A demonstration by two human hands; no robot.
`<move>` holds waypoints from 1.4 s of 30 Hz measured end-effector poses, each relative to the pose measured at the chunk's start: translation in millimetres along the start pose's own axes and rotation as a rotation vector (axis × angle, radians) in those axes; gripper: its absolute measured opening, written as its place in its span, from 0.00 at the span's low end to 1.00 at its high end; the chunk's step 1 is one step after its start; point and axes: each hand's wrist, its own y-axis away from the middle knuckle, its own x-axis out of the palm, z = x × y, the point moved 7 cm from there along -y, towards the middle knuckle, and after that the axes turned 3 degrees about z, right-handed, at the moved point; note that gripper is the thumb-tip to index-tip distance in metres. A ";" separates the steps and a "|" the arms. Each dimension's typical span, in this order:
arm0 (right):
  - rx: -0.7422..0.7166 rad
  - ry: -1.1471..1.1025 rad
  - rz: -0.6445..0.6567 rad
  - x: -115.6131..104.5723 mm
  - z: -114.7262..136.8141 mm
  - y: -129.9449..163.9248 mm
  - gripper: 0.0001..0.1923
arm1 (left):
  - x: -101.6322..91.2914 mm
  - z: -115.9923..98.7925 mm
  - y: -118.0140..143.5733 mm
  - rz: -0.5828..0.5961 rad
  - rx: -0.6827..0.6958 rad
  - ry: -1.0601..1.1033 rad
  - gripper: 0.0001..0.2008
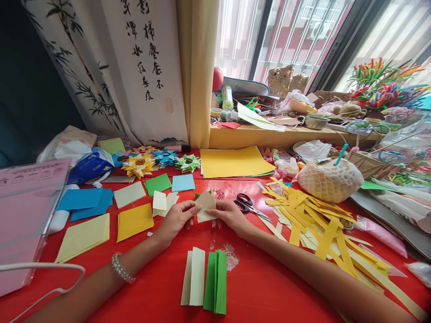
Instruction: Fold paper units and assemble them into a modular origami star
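Between my two hands is a small cream piece of folded paper [206, 202], lifted just above the red table. My left hand [180, 218] pinches its left side with thumb and fingers. On its right side, my right hand [230, 215] grips it the same way. A bit of green paper [197, 196] shows behind it; whether it is held I cannot tell. Close to my left hand stands a folded cream paper [159, 203]. Nearer me lie creased cream strips [193, 277] and creased green strips [215, 281]. Black-handled scissors [251, 206] rest right of my right hand.
Yellow paper strips [303, 215] are heaped at the right, beside a netted coconut [330, 179] with a straw. Blue sheets [85, 202] and yellow squares [134, 222] lie left. Folded paper stars [138, 166] and large yellow sheets [232, 162] line the back. A white cable [43, 265] crosses the left.
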 end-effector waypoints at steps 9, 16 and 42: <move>-0.014 -0.021 0.026 1.1 -1.6 -0.8 0.15 | -5.2 -3.7 0.3 -0.070 0.044 -0.081 0.16; 0.009 -0.049 0.077 6.1 -1.9 -0.6 0.16 | -11.0 -6.5 1.4 -0.140 0.085 -0.129 0.16; -0.016 -0.078 -0.056 -3.5 -2.4 0.3 0.13 | -10.4 -6.8 1.5 -0.162 0.068 0.038 0.18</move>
